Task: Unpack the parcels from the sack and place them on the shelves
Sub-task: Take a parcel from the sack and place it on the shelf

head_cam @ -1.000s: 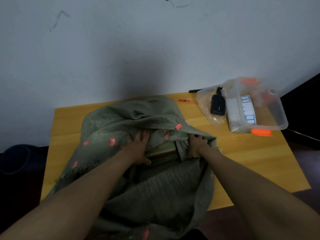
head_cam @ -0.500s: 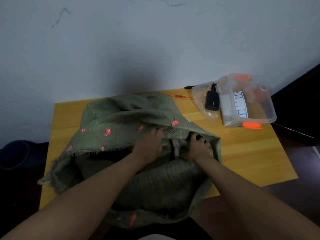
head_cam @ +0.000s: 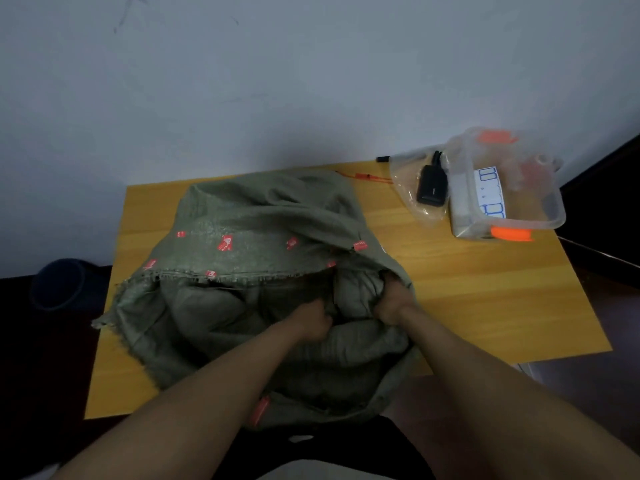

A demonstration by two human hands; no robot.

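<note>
You're reaching into the sack [head_cam: 263, 244] on the table [head_cam: 467, 289]; your left hand [head_cam: 313, 322] and right hand [head_cam: 393, 303] bunch its cloth. No parcel shows; next, feel one out

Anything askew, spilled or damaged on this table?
Nothing spilled. The green sack has a frayed, ragged mouth edge and overhangs the table front. Both hands, left hand and right hand, grip fabric inside it. No parcel shows.

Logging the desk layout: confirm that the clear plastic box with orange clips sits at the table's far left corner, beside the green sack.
Wrong side. The head view shows the clear plastic box at the table's far right corner; the green sack lies to its left.
</note>
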